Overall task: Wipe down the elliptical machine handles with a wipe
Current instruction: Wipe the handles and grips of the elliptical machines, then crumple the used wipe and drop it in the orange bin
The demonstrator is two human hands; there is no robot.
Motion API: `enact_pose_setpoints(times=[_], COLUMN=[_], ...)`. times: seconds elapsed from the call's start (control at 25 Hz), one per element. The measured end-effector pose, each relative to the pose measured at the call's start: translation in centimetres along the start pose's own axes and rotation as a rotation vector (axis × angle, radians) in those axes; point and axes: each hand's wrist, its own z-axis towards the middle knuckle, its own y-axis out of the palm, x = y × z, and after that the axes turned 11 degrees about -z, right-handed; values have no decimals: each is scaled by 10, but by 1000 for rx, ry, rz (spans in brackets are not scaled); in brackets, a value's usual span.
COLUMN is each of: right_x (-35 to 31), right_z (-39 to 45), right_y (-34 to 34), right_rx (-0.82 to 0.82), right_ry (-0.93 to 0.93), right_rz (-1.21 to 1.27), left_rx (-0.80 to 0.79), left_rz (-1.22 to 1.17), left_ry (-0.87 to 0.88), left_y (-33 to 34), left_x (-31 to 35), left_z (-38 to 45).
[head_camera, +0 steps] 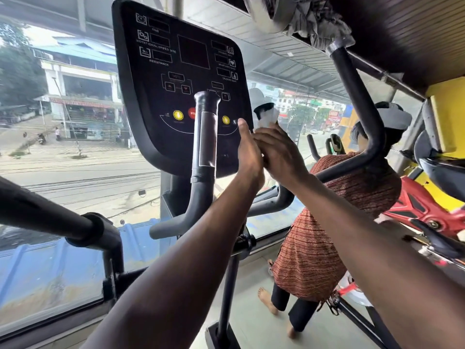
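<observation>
Beside the console [176,71], right hand [279,152] wraps a white wipe [268,117] round the top of the right inner handle [263,109]. Left hand [247,149] alongside, thumb up, steadying; whether it grips anything, cannot tell. Best: squeeze wipe fully round, twist while sliding down. Left inner handle [205,137] looks not yet done.

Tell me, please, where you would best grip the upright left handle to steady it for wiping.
Probably grip the left handle on its straight upright shaft below the flared cap, coming from the near side: the console stands close behind it. Both hands are busy at the wipe.
</observation>
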Motion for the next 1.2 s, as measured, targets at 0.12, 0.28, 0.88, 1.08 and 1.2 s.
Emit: enact_pose_setpoints(times=[0.12, 0.28, 0.88, 1.08, 1.2], right_x=[-10, -22, -134, -209, -247], right_z=[5, 12, -136, -240, -278], right_y=[-18, -29, -121, -201, -275], right_rx=[71, -313, -361, -262, -167], right_ry=[351, 727, 1515, 1916, 2083], right_rz=[199, 290, 442, 402, 299], left_rx=[-41, -30, -102, -309, -418], left_rz=[21, 57, 467, 428, 418], left_ry=[-44, -62, -322, -710, -858], left_y=[1, 0, -72, -120, -116], left_x=[3, 2, -100, -162, -182], left_z=[-7, -23, -142, -249, -328])
